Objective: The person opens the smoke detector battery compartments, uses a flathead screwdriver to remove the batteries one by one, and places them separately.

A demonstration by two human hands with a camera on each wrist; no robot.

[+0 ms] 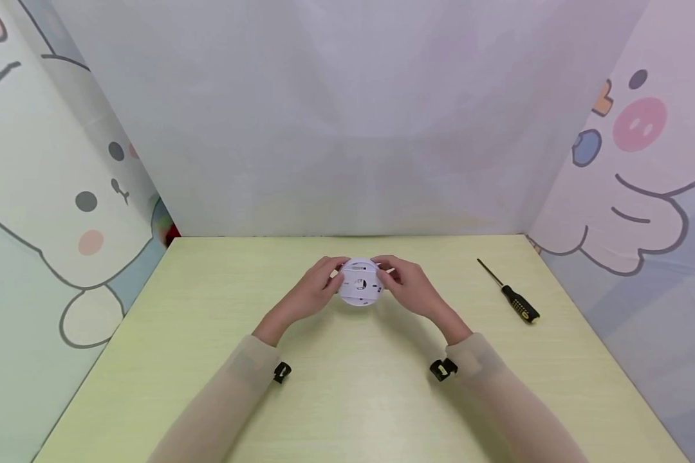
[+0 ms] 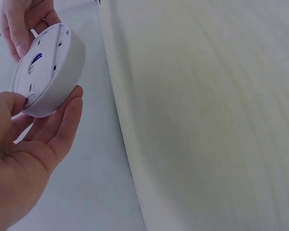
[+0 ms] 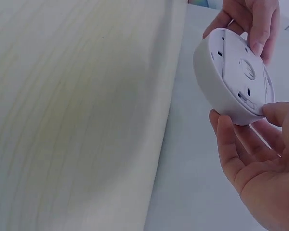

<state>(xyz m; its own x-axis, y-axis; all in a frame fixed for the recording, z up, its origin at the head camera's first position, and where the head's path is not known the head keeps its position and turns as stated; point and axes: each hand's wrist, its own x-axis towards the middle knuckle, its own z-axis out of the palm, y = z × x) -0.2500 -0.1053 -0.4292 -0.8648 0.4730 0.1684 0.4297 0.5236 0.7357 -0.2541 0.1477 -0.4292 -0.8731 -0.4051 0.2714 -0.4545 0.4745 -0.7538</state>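
Observation:
Both hands hold a round white device, which looks like a smoke detector (image 1: 353, 292), raised over the table. Its flat back face has slots and a central hole and is turned up toward the head view. My left hand (image 1: 309, 294) grips the left rim, thumb on the back face and fingers under the edge. On the opposite rim, my right hand (image 1: 412, 289) pinches it the same way. In the left wrist view something blue shows inside the hole of the smoke detector (image 2: 70, 67). Its front side is hidden.
A screwdriver (image 1: 518, 302) with a black and yellow handle lies on the right part of the pale yellow table (image 1: 347, 399). A plain light curtain (image 1: 347, 128) hangs behind the table, and cartoon-printed cloth stands along both sides.

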